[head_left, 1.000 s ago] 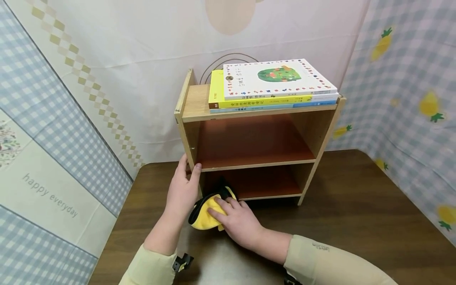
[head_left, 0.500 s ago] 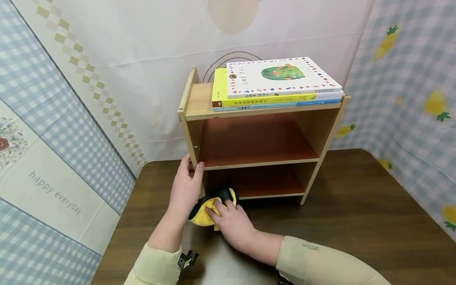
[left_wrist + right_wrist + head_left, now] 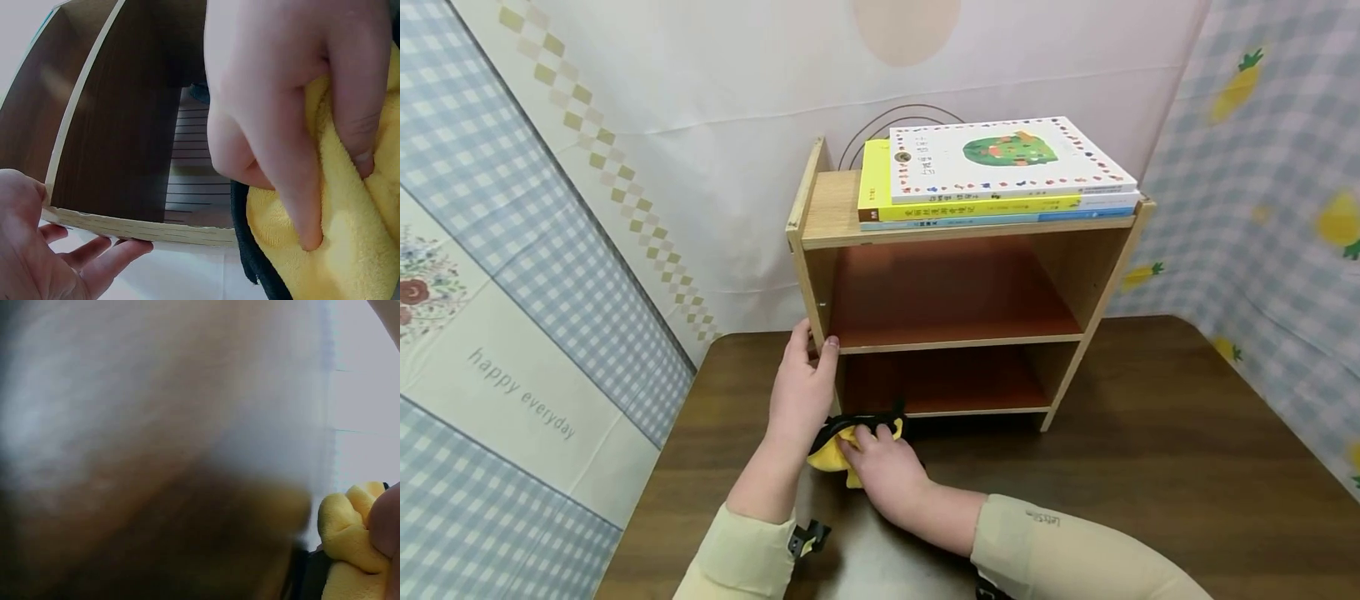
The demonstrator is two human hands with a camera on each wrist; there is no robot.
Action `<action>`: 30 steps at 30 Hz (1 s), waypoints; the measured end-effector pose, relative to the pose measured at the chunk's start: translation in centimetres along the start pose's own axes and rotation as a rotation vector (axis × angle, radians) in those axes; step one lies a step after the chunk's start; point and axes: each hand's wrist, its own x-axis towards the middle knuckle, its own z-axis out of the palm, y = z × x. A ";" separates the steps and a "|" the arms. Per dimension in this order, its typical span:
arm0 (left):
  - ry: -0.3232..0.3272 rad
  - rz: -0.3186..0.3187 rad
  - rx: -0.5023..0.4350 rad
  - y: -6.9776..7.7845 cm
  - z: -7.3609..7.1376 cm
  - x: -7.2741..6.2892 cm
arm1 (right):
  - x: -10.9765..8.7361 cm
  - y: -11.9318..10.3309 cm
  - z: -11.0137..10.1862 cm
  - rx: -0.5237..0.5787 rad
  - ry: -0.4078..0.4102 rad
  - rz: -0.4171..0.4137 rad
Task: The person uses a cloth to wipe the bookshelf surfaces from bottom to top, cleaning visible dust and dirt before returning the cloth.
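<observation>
- The left hand grips the left side panel of a small wooden shelf unit, its thumb on the near edge and its fingers round the outer side.
- The right hand pinches a yellow cloth with black edging, thumb and fingers sunk into its folds.
- The cloth is bunched at the unit's lower left near corner, just right of the left forearm; whether it touches the lowest board is unclear.
- On top of the unit lie stacked books: a white book uppermost, a yellow book beneath it, blue spines at the bottom.
- The unit stands on a dark wooden table.
</observation>
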 end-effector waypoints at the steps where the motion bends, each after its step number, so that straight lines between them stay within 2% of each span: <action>1: 0.000 -0.005 0.004 0.0 0.0 0.0 | 0.0 0.0 0.0 0.008 -0.002 0.002; 10: 0.007 -0.014 0.014 0.2 0.2 0.0 | 0.3 0.0 0.0 0.071 -0.140 0.016; 15: 0.009 -0.021 0.011 0.1 0.1 0.1 | 0.6 0.1 -0.3 0.147 -0.197 0.025; 26: 0.015 -0.018 0.015 0.0 0.2 0.1 | 0.9 0.4 -0.1 0.328 -0.270 0.055; 30: 0.008 -0.022 0.011 0.1 0.1 -0.1 | 0.7 0.8 -0.3 0.371 -0.264 0.046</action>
